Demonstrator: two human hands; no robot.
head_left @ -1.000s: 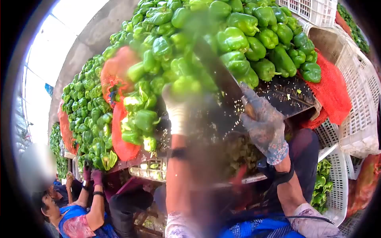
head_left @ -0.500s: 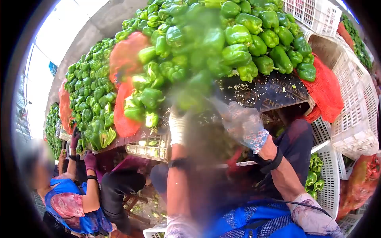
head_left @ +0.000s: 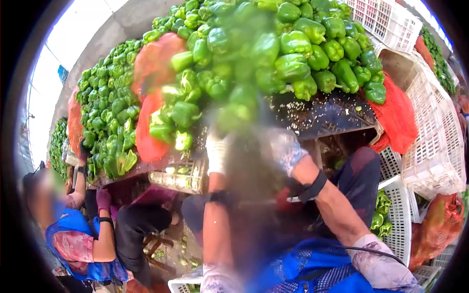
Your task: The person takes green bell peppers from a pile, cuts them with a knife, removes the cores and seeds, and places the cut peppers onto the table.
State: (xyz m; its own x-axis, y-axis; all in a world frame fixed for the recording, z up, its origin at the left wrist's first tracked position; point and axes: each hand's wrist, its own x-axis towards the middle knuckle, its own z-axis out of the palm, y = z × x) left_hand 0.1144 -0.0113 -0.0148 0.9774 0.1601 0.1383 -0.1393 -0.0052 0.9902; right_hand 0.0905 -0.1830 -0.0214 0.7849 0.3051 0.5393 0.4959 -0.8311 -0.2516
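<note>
My left hand (head_left: 217,152), in a white glove, is at the near edge of the dark board (head_left: 322,115), just below the heap of green peppers (head_left: 295,66). Close to its right is my right hand (head_left: 283,149), in a patterned glove. A blurred smear down the middle of the view covers the fingers of both hands, so what they hold cannot be made out. A blurred green pepper (head_left: 237,115) shows just above and between them. Pale seeds lie scattered on the board.
White crates (head_left: 432,141) stand at the right beside red netting (head_left: 398,115). A white basket (head_left: 398,217) with green peppers is at the lower right. A co-worker (head_left: 80,239) in blue sits at the left. A small crate (head_left: 178,177) lies under the board's edge.
My right hand has moved left and down, close to my left hand. The knife visible in it a second ago no longer shows. The co-worker's hands have moved apart.
</note>
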